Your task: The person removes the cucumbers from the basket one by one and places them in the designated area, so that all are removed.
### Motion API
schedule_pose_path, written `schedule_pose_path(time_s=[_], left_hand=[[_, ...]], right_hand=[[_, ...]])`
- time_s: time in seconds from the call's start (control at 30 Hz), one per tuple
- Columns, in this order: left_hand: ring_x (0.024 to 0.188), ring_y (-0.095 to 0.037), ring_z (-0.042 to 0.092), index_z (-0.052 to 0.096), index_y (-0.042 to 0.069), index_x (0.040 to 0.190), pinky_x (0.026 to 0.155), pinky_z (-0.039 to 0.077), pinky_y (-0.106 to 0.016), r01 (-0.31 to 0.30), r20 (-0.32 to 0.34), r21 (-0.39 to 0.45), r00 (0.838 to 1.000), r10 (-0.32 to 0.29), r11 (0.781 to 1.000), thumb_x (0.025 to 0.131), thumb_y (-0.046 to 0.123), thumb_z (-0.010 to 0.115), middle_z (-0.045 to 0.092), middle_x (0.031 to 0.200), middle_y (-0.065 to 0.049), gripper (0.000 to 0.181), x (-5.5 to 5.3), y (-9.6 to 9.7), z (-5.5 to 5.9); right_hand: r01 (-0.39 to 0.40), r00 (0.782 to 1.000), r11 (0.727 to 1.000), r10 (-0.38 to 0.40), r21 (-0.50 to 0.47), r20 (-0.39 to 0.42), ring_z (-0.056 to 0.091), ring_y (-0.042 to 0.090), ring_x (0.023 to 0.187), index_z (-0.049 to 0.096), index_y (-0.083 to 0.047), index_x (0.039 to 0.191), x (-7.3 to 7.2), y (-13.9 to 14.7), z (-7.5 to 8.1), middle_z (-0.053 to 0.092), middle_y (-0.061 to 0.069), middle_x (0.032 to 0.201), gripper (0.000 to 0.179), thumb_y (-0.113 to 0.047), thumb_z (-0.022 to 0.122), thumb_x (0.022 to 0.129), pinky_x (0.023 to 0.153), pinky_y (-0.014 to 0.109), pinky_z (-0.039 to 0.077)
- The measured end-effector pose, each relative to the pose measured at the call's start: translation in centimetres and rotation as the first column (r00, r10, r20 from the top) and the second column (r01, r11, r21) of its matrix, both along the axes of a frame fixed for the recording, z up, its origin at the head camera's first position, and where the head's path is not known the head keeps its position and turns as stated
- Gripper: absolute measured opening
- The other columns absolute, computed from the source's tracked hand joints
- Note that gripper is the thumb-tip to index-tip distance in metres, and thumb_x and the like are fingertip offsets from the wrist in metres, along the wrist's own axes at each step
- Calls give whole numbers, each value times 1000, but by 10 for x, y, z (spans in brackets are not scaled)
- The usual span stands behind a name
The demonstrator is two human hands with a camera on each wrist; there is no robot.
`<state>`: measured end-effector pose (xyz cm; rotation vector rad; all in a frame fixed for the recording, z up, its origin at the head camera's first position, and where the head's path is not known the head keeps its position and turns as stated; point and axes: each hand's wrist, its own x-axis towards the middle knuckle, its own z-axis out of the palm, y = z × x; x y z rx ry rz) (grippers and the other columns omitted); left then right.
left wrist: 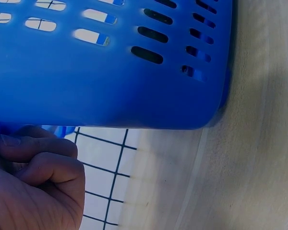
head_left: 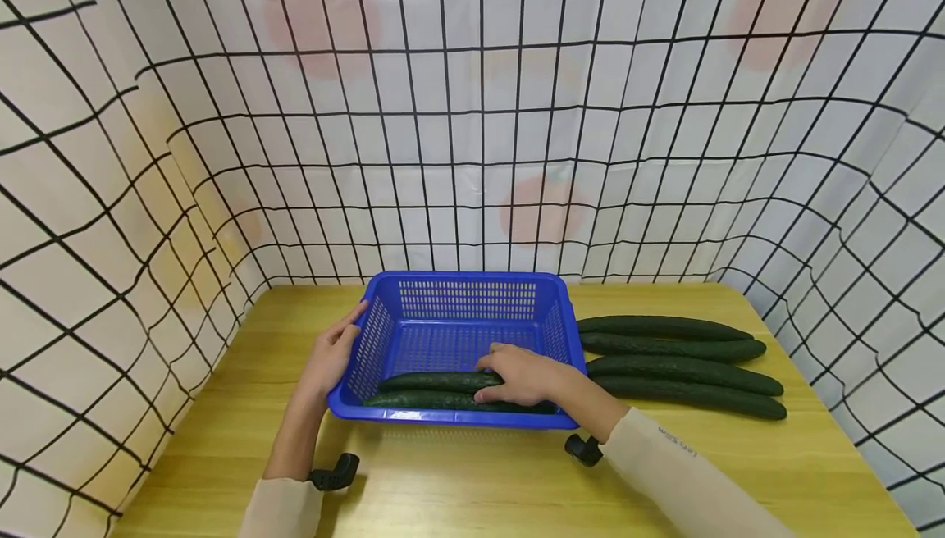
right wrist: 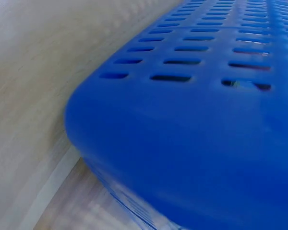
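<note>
A blue plastic basket [head_left: 472,277] with slotted sides stands on the table. Two dark green cucumbers [head_left: 435,399] lie side by side along its near wall. My left hand [head_left: 330,357] grips the basket's left rim; its curled fingers [left wrist: 53,167] show below the rim in the left wrist view. Inside the basket, my right hand [head_left: 527,376] holds the rear cucumber [head_left: 435,381] near its right end, with the fingers bent over it. The right wrist view shows only the basket's outer wall [right wrist: 173,139], and the right hand is out of sight there.
Several more cucumbers [head_left: 679,370] lie on the yellow wooden table [head_left: 443,489] right of the basket, their left ends close to its wall. A white cloth with a black grid [head_left: 472,136] encloses the back and both sides.
</note>
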<state>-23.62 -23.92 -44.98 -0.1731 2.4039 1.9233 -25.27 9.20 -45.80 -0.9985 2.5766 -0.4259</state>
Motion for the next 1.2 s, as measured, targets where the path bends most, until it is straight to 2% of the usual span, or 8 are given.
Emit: schedule_pose_path(time_s=[0.1,0.33,0.57,0.63,0.9,1.07,1.2], left_hand=[[105,-27,54,44,30,158,76,49,-29,-3,1,2,1000,3,1000,109,24,40,38,164,-13,49,-1,-1,-6],[125,-29,47,43,31,158,89,42,-30,-7,-10,-38,1000,6,999,109,24,39,34,167,-10,50,-4,-4,-13],[133,-29,45,43,34,158,94,41,-30,-1,-32,-30,999,0,1000,110,28,39,31,168,-5,49,-5,-6,-11],[131,-30,47,43,34,158,92,43,-30,1,-33,-40,999,-2,999,109,28,39,32,168,-6,49,-4,-6,-10],[131,-30,50,45,36,156,93,46,-33,-7,-30,-69,1000,5,998,109,29,41,36,166,-7,49,-2,-3,-11],[127,-31,51,45,34,156,90,48,-30,-12,-35,-54,999,10,998,108,28,41,37,165,-9,49,-2,-2,-12],[131,-30,50,45,34,157,89,46,-26,-3,-30,-43,1000,2,999,109,28,40,35,167,-7,49,-3,-3,-11]], right_hand=[[-10,1000,1000,9,-29,-8,62,24,119,67,-11,134,-1,0,-1,66,7,126,46,-40,67,99,99,41,52],[5,1000,998,-4,-69,6,61,26,127,60,-9,136,0,0,2,66,9,134,38,-30,60,105,102,42,51],[16,997,988,-28,-156,-75,61,23,128,66,-15,135,0,0,4,68,3,135,45,-44,60,102,103,43,51],[26,994,983,-45,-180,-101,61,25,129,68,-18,134,1,1,6,68,2,135,45,-47,62,101,103,45,52],[49,979,965,-98,-259,-178,65,22,118,68,-18,132,4,8,17,69,1,128,41,-44,64,100,94,42,55],[53,971,950,-120,-306,-205,62,25,126,67,-18,134,6,14,29,67,2,133,42,-42,64,101,102,47,51],[49,966,937,-131,-345,-221,59,26,130,66,-18,135,9,22,40,66,2,136,41,-40,66,100,106,49,49]])
